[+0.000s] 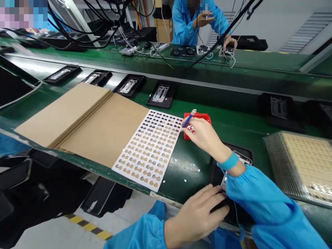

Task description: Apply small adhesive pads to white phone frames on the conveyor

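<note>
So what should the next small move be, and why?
Perhaps bring the blue pen-shaped tool to the white spotted sheet: the right hand holds it beside the sheet's edge, and small dark pieces line the upper rows.

red bin [205,116]: partly hidden by right hand [203,134] | clear tray stack [303,162]: cut off, right edge

- Bright, cool light filled the room.
- Pale glare streaked the flat silver metal strip [23,61].
- Black rectangular plastic trays [266,103] at right sat dim and blurred.
- Pixelation masked the upper-left corner.
- Wide-angle distortion stretched the edges.
</note>
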The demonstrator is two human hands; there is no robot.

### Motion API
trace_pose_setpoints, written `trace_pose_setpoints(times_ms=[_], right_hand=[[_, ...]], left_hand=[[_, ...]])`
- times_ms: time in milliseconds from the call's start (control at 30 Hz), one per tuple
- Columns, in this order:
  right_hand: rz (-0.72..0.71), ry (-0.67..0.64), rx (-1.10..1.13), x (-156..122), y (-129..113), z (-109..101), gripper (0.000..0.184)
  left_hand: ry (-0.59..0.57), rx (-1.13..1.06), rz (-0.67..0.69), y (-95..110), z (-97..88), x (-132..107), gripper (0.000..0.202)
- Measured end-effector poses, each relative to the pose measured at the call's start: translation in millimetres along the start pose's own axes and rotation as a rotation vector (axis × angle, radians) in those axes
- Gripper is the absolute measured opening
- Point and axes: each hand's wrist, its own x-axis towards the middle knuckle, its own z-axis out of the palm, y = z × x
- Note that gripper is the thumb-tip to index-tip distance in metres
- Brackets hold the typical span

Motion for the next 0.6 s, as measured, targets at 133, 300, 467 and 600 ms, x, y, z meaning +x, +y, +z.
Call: trace_pose_setpoints(times_ms=[133, 300, 467, 600], right_hand=[[-0.079, -0.082, -0.129, 27, 5, 27, 0.014], [-0.081, -0.109, -0.132, 30, 5, 41, 0.018], [0.084, 0.233, 0.229, 3, -7, 11, 0.006], [0.328, 0.380, 0.528, -90, -42, -59, 0.010]], left_hand=[[0.206, 0.100, -0.323, -30, -38.9, -14, 0.029], [0.210, 0.286, -0.574, -73, -50.4, -30, 0.025], [0.170, 0.185, -0.601, -83, -63.6, -26, 0.029], [-0.095, -0.266, -0.744, -49, -124.1, -66, 0.029]])
